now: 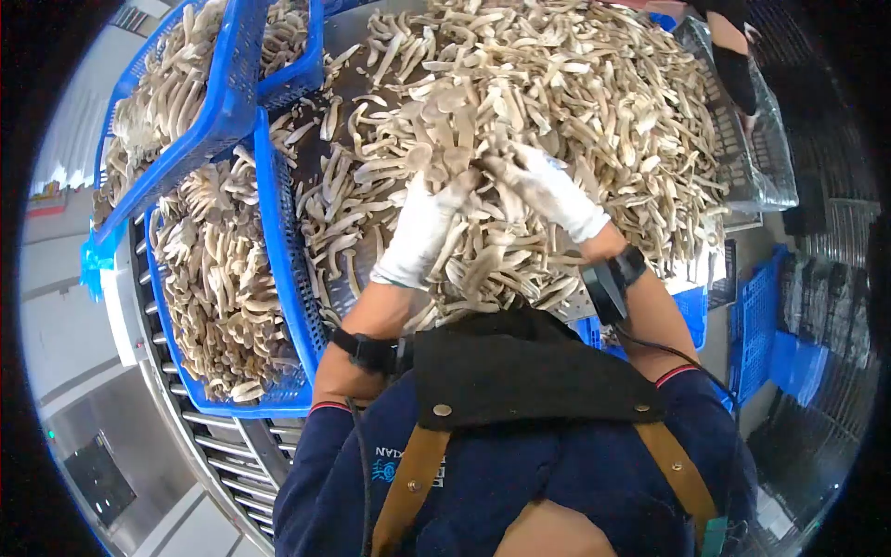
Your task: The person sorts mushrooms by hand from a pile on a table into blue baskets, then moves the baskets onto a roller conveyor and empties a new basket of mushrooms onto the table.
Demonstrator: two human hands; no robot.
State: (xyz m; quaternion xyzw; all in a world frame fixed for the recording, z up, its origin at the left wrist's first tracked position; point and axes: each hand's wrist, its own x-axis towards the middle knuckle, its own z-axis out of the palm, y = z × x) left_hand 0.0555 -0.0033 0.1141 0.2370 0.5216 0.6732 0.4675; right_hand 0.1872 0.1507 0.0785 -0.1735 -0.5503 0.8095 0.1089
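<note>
Long-stemmed mushrooms [557,74] lie in a large heap in front of me. My left hand [432,218], in a white glove with dirty fingers, is closed round a small bunch of mushrooms [445,135] whose caps point away from me. Close on its right, my right hand [548,188], also gloved, has its darkened fingers bent round mushrooms at the same bunch. The fingertips of both hands are partly hidden among the mushrooms.
To the left, a blue crate [311,306] of mushrooms stands on a roller conveyor [232,455]. Another filled blue crate [237,84] sits tilted above it. At the far right are another person's arm [729,37], a plastic-lined dark crate [775,153] and blue crates [756,320].
</note>
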